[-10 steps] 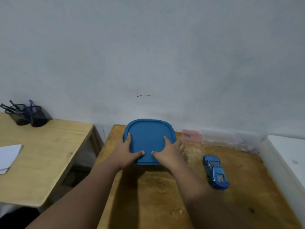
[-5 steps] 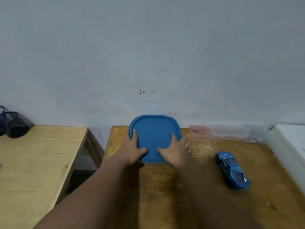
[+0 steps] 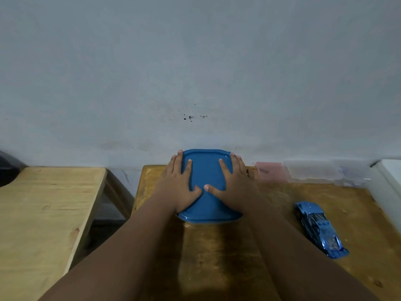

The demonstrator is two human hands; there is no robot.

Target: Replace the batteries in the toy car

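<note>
Head view — both hands are lying flat on the blue lid (image 3: 207, 172) of a container standing at the far edge of the darker wooden table (image 3: 219, 253), close against the wall (image 3: 195, 61). The left hand (image 3: 181, 183) is covering the lid's left side and the right hand (image 3: 233, 183) its right side; the fingers of both are spreading wide and reaching toward the far rim, with the thumbs nearly meeting at the lid's middle. Neither hand is closing around anything: the palms are pressing or resting on the lid, probably to steady the container or feel for an edge before prising it off. The container's contents are hidden beneath the lid; whether spare batteries are inside cannot be told.

The blue toy car (image 3: 320, 228) is lying untouched on the same table, well to the right of the container, just beyond the right forearm — its battery compartment is not showing.

Other items: a pink box (image 3: 269, 171) and a clear plastic box (image 3: 314, 171) are sitting along the wall to the right; a white surface (image 3: 390, 177) is bordering the table's right side; a paler wooden table (image 3: 47, 205) is standing apart on the left. Nothing is blocking the lid; the wall behind may be limiting room for lifting it backward.
</note>
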